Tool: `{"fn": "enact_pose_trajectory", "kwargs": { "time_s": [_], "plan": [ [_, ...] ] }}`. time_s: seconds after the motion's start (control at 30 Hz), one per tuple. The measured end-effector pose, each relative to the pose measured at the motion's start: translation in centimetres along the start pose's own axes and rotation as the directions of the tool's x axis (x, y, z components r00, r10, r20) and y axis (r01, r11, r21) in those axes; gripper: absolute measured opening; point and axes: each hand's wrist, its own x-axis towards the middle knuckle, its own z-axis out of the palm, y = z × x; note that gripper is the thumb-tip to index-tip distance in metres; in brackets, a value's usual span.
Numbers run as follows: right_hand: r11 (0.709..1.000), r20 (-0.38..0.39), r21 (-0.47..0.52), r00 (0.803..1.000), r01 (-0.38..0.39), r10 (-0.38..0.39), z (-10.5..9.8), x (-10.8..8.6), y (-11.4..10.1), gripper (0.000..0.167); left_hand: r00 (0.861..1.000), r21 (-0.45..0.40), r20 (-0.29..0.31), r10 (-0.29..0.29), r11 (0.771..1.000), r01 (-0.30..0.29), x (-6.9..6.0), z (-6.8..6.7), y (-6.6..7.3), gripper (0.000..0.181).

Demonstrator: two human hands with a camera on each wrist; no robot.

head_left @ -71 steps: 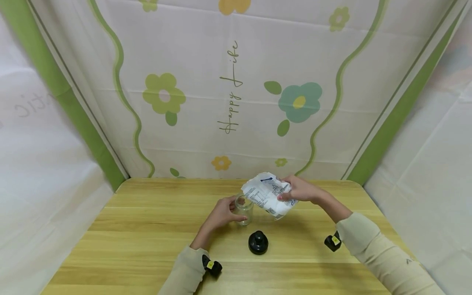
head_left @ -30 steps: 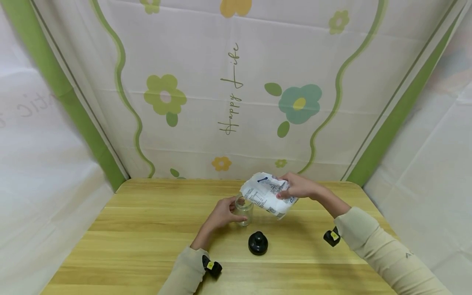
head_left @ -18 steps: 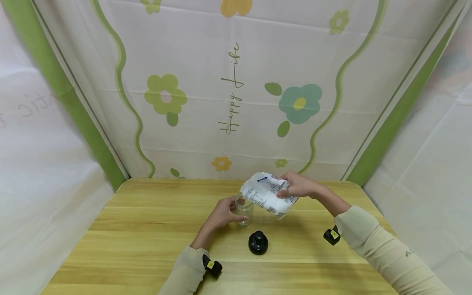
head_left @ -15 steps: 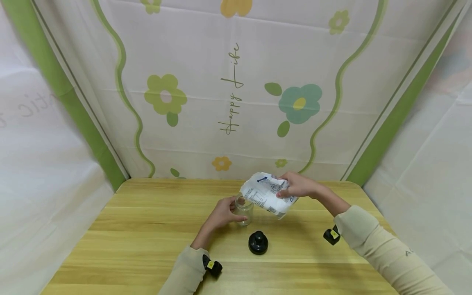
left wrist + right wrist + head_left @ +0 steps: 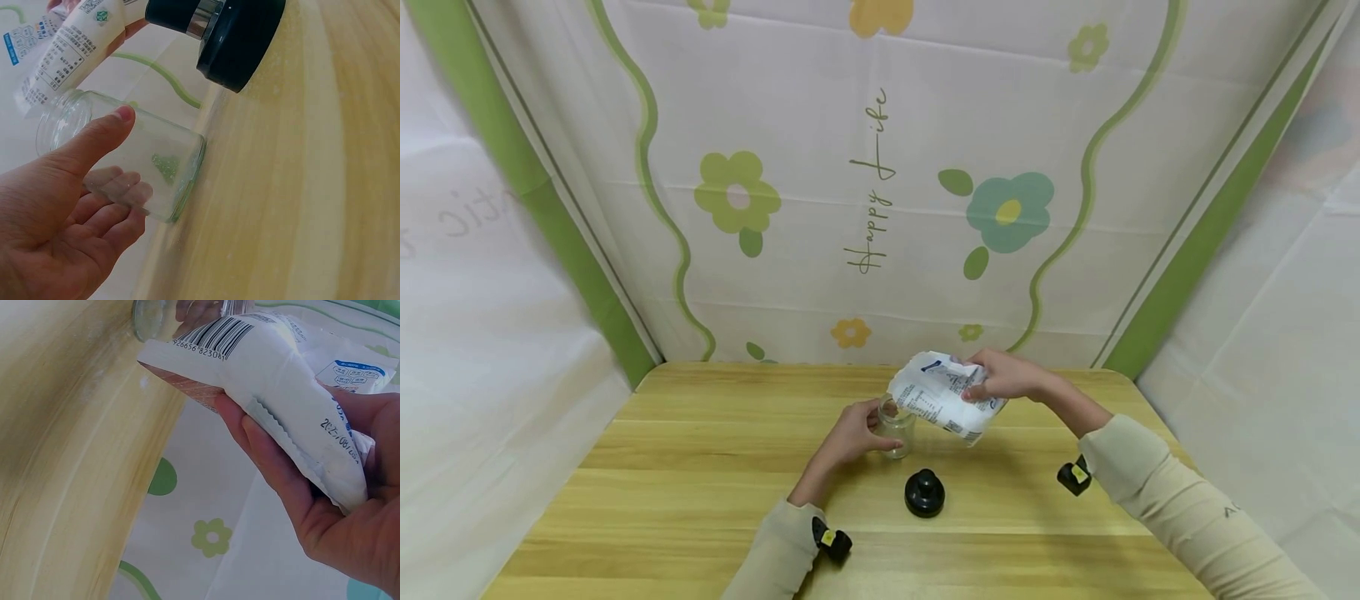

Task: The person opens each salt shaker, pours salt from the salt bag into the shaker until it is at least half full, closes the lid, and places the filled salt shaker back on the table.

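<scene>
My left hand point(image 5: 848, 435) holds a clear glass jar point(image 5: 156, 134) upright on the table, thumb on the near side and fingers round the far side. Above it, my right hand point(image 5: 1009, 377) grips a white printed plastic bag point(image 5: 942, 396) by its right part. The bag is tilted, its torn left end over the jar's mouth. In the right wrist view a barcode and a date show on the bag point(image 5: 294, 394). Whether anything is flowing out is not visible. A black knobbed lid point(image 5: 925, 493) with a silver band under the knob sits in front of the jar.
The wooden table point(image 5: 700, 500) reaches back to a floral curtain point(image 5: 805, 208), and white cloth hangs on both sides. Pale specks point(image 5: 94, 378) lie on the tabletop near the jar. A small black device is strapped to each sleeve.
Compared with 2.4 seconds ago, my right hand and the bag have shifted very slightly left. Over the last second, both hands, the jar and the lid have stayed almost still.
</scene>
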Motion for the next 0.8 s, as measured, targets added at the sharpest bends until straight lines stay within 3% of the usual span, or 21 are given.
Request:
{"fn": "enact_pose_trajectory", "kwargs": {
  "time_s": [0.8],
  "plan": [
    [1.000, 0.019, -0.009, 1.000, -0.024, 0.024, -0.07, 0.25, -0.93, 0.035, 1.000, 0.002, -0.009, -0.009, 1.000, 0.009, 0.10, 0.10, -0.24, 0.052]
  ]
}}
